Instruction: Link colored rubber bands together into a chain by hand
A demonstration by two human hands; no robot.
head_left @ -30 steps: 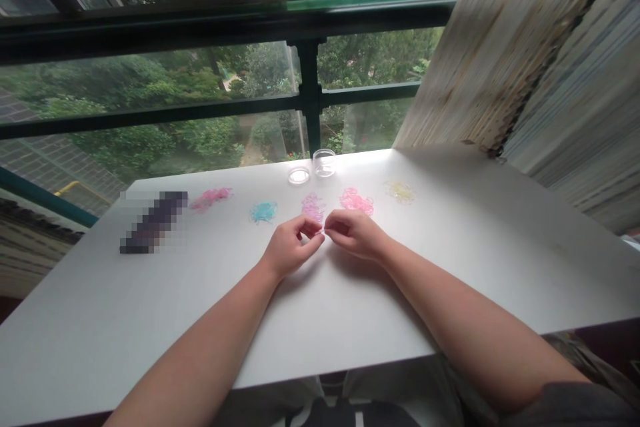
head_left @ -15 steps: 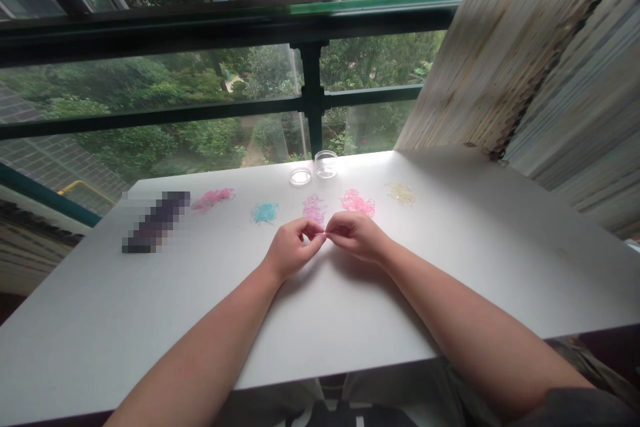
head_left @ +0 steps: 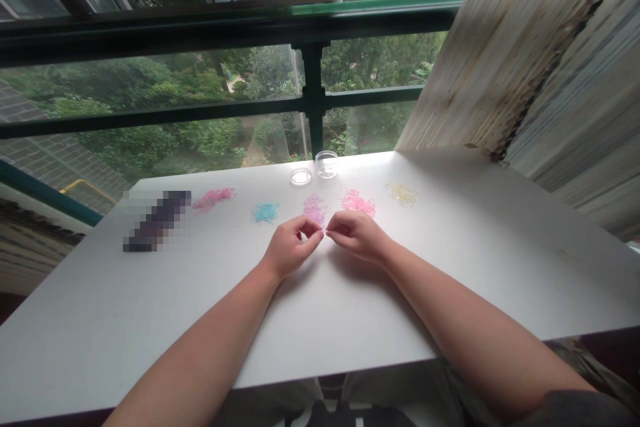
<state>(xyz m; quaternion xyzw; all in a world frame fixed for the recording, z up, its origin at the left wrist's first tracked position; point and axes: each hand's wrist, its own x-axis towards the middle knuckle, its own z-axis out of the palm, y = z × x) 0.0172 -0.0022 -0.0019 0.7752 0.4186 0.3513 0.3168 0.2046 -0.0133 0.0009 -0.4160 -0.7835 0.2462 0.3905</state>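
My left hand (head_left: 295, 246) and my right hand (head_left: 357, 235) meet fingertip to fingertip over the white table (head_left: 330, 320). Both pinch a tiny pale pink band (head_left: 325, 231), mostly hidden by the fingers. Just beyond them lies a pile of lilac bands (head_left: 315, 208). Past my right hand is a pink pile (head_left: 359, 201), partly covered by it. A blue pile (head_left: 265, 212) sits left of my left hand. Farther left is a darker pink pile (head_left: 215, 198), and at the right a pale yellow one (head_left: 401, 193).
At the table's back edge stand a clear round container (head_left: 327, 165) and, left of it, a clear lid (head_left: 301, 177). A dark blurred-out object (head_left: 157, 221) lies at the left. Behind the table are a green window railing (head_left: 313, 93) and a curtain (head_left: 450, 60) on the right.
The fingertips of my two hands have moved very slightly apart, with the small band between them. The piles and containers lie as before.
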